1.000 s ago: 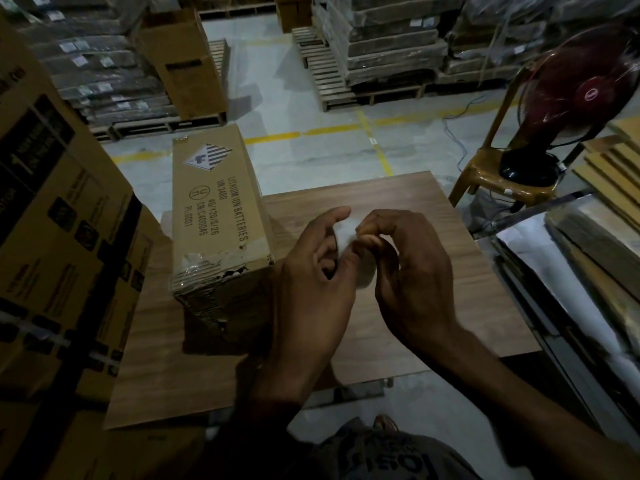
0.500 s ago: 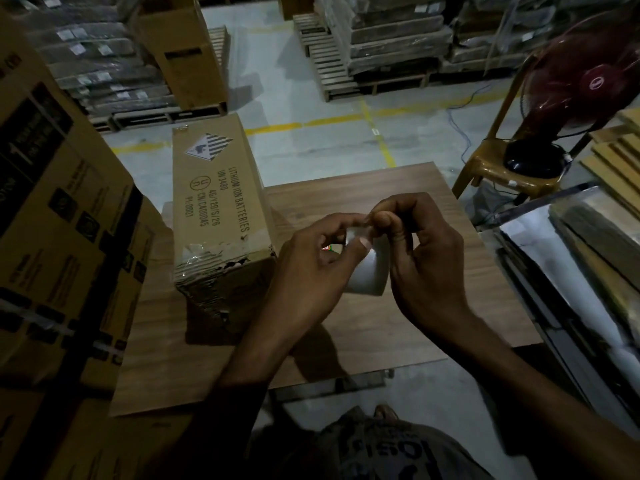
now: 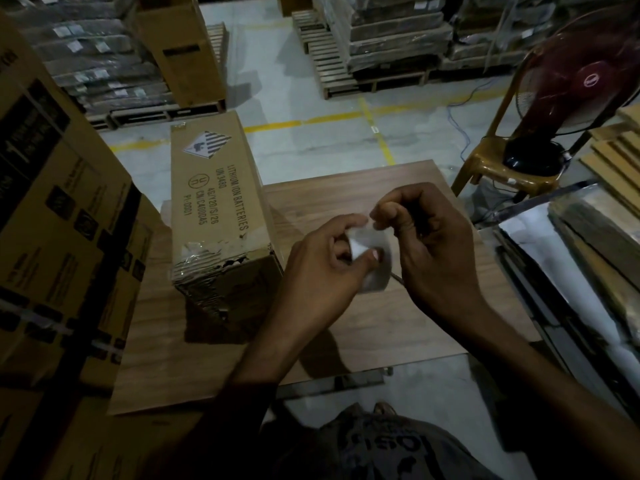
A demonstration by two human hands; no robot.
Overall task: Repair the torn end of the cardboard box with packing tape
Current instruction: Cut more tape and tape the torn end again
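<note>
Left hand [image 3: 323, 261] grips tape roll [image 3: 372, 261] above bench [image 3: 346, 327]. Right hand [image 3: 426, 244] fingers pinched at roll's top edge. Cardboard box [image 3: 218, 216] lies left on bench, torn end nearest, apart from hands.

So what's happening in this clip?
A person stands at a wooden table holding a roll of clear packing tape in the left hand, while the right hand pinches at its loose end. The long cardboard box lies beside the hands, untouched, its near end torn and crumpled under old tape. No new strip is on it yet.
</note>
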